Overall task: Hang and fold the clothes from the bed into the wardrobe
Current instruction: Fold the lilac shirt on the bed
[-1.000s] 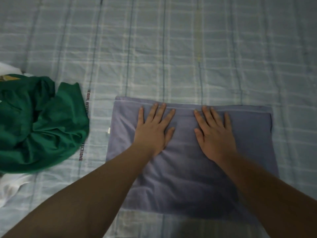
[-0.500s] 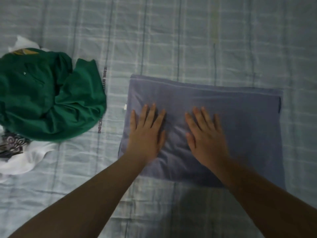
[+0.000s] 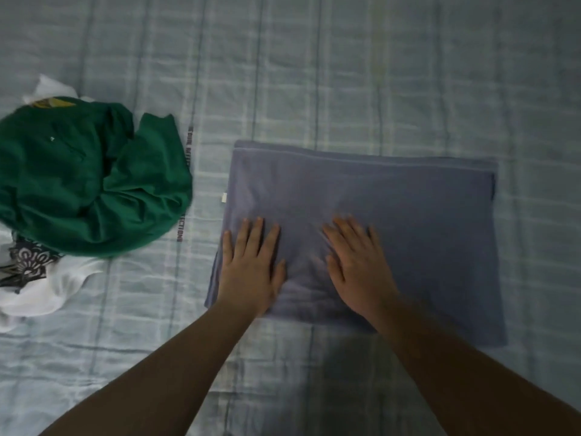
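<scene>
A grey-blue garment (image 3: 408,215), folded into a flat rectangle, lies on the bed in the middle of the head view. My left hand (image 3: 251,269) presses flat on its near left part with fingers straight and spread. My right hand (image 3: 358,265) lies flat on the cloth just to the right of it, fingers straight. Both hands sit close to the garment's near edge. A crumpled green garment (image 3: 85,184) lies in a heap at the left.
The bed is covered by a pale blue checked sheet (image 3: 345,73). Under and beside the green heap lies a white garment (image 3: 56,291) with a dark patterned piece (image 3: 28,262). The wardrobe is out of view.
Both hands have slid over the grey-blue garment from its far edge toward its near edge, staying flat. The view has shifted, so more of the clothes heap shows at the left.
</scene>
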The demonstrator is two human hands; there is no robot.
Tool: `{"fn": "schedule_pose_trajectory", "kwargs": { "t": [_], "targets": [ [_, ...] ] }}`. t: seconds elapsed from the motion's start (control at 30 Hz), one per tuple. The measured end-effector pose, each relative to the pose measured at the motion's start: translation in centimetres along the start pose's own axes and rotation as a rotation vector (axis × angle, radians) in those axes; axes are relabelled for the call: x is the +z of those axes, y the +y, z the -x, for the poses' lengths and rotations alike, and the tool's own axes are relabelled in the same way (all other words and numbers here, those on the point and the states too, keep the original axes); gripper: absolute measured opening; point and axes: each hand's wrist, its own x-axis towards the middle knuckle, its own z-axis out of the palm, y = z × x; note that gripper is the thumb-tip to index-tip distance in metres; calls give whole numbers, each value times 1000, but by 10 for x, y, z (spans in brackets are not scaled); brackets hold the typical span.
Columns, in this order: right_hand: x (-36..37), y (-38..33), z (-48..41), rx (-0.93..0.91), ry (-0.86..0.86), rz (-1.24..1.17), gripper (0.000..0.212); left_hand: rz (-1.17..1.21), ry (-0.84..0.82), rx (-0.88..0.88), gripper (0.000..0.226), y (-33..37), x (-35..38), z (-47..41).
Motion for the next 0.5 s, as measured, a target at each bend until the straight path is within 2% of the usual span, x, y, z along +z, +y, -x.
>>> {"fn": "schedule_pose_trajectory", "kwargs": {
  "t": [0.1,0.2,0.27,0.37,0.43,0.5],
  "targets": [
    [-25,34,35,218,145,-124,47,96,54,128,56,43,-17,-24],
    [-42,79,83,585,266,-226,44,166,45,267,40,107,-26,-64],
    [-52,108,113,803,285,-242,44,230,8,284,29,159,-28,-88],
    [-58,139,145,967,278,-228,42,330,-82,306,24,233,-24,-119],
    [-55,149,154,1065,235,-299,41,418,-165,250,18,276,-20,-141],
    [-51,152,157,1147,166,-427,39,478,-161,163,18,309,-14,-166]
  ]
}}
